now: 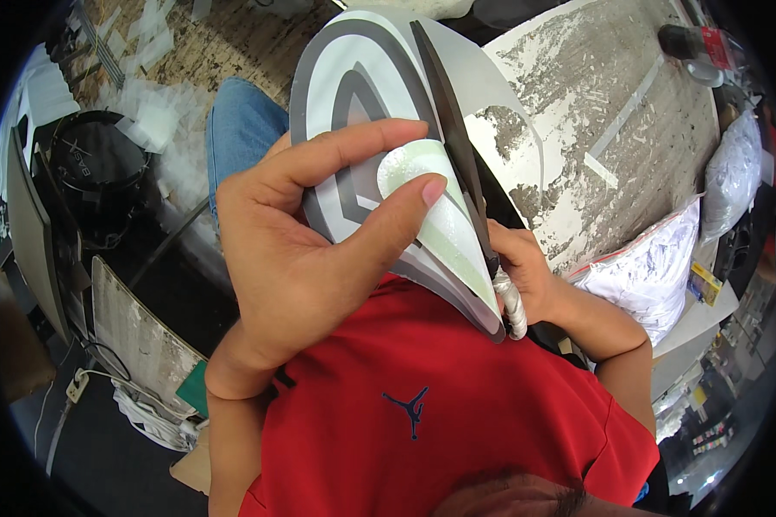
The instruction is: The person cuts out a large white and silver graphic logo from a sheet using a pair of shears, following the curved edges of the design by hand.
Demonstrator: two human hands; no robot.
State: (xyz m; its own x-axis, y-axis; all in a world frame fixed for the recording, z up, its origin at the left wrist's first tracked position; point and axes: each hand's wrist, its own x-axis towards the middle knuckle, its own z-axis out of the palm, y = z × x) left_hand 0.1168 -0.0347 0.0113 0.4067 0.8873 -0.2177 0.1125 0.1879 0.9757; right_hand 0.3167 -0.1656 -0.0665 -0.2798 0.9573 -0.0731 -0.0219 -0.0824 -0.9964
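Note:
My left hand [293,224] is closed on a thin, flexible sheet [323,103] printed with nested grey and white arches. Between its thumb and forefinger, a pale green and white part [457,250] of the sheet curls over. My right hand [530,271] grips a large pair of dark scissors [453,116] by a handle wrapped in silvery tape [510,306]. The blades point away from me and lie along the sheet's right side; whether they are biting into it I cannot tell. Beyond them spreads a translucent grey margin [496,86]. Most of the right fingers are hidden behind the scissors.
On the right stands a worn table [629,129] with flaking white paint, a dark bottle [685,41] and stuffed plastic bags [651,276]. Scraps [159,121] litter the floor at left, near a round black container [99,151]. A socket strip [76,388] with cords lies lower left.

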